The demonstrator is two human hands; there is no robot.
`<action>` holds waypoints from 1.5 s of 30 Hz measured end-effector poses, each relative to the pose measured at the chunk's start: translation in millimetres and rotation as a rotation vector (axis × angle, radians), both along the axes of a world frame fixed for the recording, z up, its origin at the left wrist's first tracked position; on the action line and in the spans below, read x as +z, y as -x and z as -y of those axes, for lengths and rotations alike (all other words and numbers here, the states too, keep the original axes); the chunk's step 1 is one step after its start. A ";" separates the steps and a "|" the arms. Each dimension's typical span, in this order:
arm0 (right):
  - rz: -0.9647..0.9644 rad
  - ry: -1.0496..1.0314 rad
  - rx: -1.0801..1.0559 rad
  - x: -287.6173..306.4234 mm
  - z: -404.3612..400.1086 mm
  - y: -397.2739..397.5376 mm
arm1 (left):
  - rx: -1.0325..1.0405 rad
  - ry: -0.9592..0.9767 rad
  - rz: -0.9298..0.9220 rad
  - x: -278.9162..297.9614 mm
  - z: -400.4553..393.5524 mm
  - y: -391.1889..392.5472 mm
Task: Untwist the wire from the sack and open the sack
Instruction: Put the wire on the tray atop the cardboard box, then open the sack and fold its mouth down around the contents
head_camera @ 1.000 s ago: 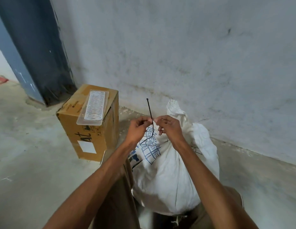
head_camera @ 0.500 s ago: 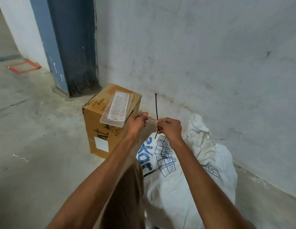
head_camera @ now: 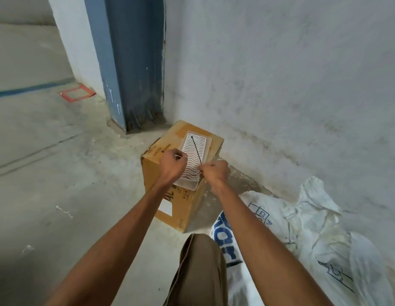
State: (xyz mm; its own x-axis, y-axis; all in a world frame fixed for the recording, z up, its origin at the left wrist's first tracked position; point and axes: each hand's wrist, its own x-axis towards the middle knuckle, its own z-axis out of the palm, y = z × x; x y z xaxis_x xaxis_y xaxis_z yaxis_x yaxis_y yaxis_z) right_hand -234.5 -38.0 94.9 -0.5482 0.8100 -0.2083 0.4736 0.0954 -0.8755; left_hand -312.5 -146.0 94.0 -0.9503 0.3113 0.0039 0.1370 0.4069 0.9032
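A thin black wire (head_camera: 196, 151) is off the sack and held above the cardboard box. My right hand (head_camera: 215, 172) pinches it at its bend, with the long end sticking up and away. My left hand (head_camera: 172, 164) is closed, and the wire's short end runs toward it; whether it grips that end is unclear. The white sack (head_camera: 313, 237) with blue print lies slumped on the floor at the lower right, against the wall, its crumpled neck (head_camera: 313, 195) loose. Neither hand touches the sack.
A brown cardboard box (head_camera: 170, 195) stands on the concrete floor under my hands, with a clear ribbed plastic tray (head_camera: 195, 160) on top. A blue pillar (head_camera: 134, 62) rises behind it. A grey wall runs along the right. My knee (head_camera: 201, 268) is at the bottom.
My hands have carried the wire left, away from the sack and over the box. The view has swung left, so the sack now lies at the lower right.
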 end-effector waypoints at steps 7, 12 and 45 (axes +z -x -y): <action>0.005 -0.049 -0.071 -20.8 -4.4 43.1 | -0.039 0.171 -0.092 -15.8 -20.1 28.0; 0.007 -0.110 -0.117 -26.2 -8.9 59.0 | -0.004 0.279 -0.126 -33.2 -25.6 42.3; -0.021 -0.324 -0.417 -68.1 -72.0 -316.5 | -0.625 0.173 -0.145 -51.1 -117.4 -285.1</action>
State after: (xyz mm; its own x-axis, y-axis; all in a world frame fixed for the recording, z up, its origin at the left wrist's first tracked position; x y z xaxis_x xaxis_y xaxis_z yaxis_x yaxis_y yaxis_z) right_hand 82.0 34.0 26.8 -0.1669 0.9812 0.0965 0.5116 0.1698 -0.8423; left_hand -27.5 -28.6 42.9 -0.5839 0.8116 0.0185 0.5095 0.3486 0.7867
